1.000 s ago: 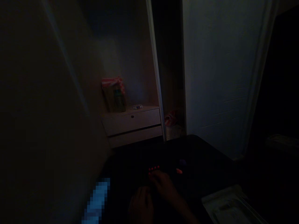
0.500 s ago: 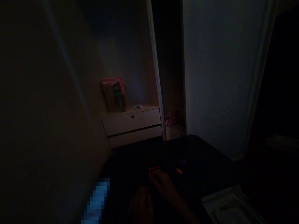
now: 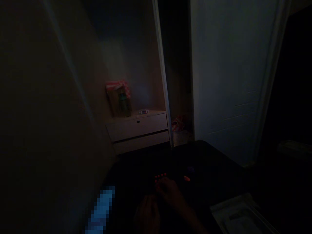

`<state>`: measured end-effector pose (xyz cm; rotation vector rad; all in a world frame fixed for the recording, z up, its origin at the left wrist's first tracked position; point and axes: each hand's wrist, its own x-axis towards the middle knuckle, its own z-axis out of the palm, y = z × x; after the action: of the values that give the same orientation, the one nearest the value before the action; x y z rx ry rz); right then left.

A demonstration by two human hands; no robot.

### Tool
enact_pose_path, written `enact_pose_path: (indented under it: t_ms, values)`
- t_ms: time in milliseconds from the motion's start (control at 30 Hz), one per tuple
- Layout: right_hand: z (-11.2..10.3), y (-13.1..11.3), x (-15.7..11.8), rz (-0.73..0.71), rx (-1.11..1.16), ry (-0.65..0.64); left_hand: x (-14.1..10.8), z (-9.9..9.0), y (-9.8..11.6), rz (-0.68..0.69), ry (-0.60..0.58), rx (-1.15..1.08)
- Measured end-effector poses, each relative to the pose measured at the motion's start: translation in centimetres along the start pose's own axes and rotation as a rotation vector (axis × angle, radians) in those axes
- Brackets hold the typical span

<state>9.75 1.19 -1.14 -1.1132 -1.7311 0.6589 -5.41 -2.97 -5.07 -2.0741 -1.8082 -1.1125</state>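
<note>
The picture is very dark. On the black table, several small round red balls (image 3: 160, 176) lie in a row, with at least one more just below the row. My right hand (image 3: 169, 191) is right beside them, its fingers bent down and drawn together at the tips; anything between them is too dark to make out. Lower and to the left, my left hand (image 3: 147, 209) rests near the table, its fingers pointing forward and mostly lost in shadow. An orange lump (image 3: 186, 178) lies to the right of my right hand, and behind it is a dim purple lump (image 3: 190, 169).
A pale tray-like object (image 3: 219, 211) lies at the table's right front. Beyond the black table (image 3: 195, 152) stand white drawers (image 3: 151, 125), with a green-topped bottle (image 3: 125, 105) on top. A pixelated blue patch (image 3: 100, 211) covers the lower left.
My right hand has shifted slightly down, its fingers more tucked in, and more of the red balls shows. My left hand stays in place.
</note>
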Motion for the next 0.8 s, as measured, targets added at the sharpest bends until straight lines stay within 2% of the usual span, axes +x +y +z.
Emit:
enact_pose_path:
  t_ms: [267,433,667,800]
  values:
    - [0.50,0.35,0.11,0.058,-0.044,0.009,-0.02,0.09,0.02,0.020,0.022,0.006]
    - [0.41,0.10,0.02,0.064,-0.083,0.018,0.02,0.16,0.05,0.050,0.079,0.017]
    - [-0.02,-0.20,0.07,0.008,0.083,0.150,0.02,-0.14,0.19,0.022,0.026,0.012]
    - [-0.35,-0.04,0.29,0.057,0.129,0.244,-0.01,-0.25,0.22,0.002,0.028,0.024]
